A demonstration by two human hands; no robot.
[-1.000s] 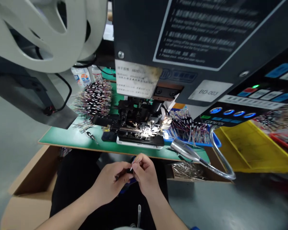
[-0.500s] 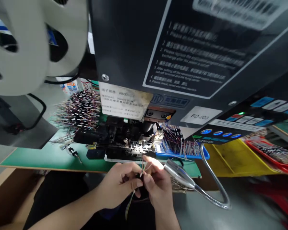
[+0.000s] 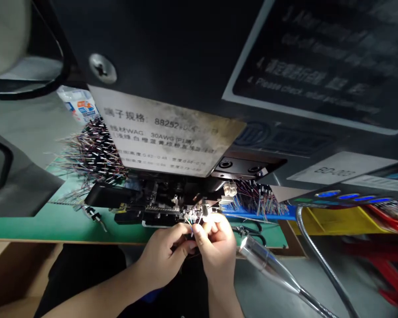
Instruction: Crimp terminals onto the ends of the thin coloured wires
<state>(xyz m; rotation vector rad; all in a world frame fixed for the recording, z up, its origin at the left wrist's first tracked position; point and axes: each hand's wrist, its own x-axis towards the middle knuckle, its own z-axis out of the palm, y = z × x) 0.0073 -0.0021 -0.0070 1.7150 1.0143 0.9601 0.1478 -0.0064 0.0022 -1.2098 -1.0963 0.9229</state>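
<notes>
Fingertips (image 3: 215, 222) of both hands pinch thin coloured wires (image 3: 193, 230) just in front of a crimping press (image 3: 162, 205), the left hand (image 3: 164, 257) and right hand (image 3: 216, 252) clenched close together around them. To the left of the press, a dense bundle of crimped wires (image 3: 93, 154) bristles above a green bench mat (image 3: 53, 228). More wires stand in a blue tray (image 3: 252, 213) to the right. A gooseneck lamp (image 3: 267, 260) angles in beside the right hand, while a stained specification label (image 3: 162, 132) hangs overhead on the dark machine housing (image 3: 152, 44).
</notes>
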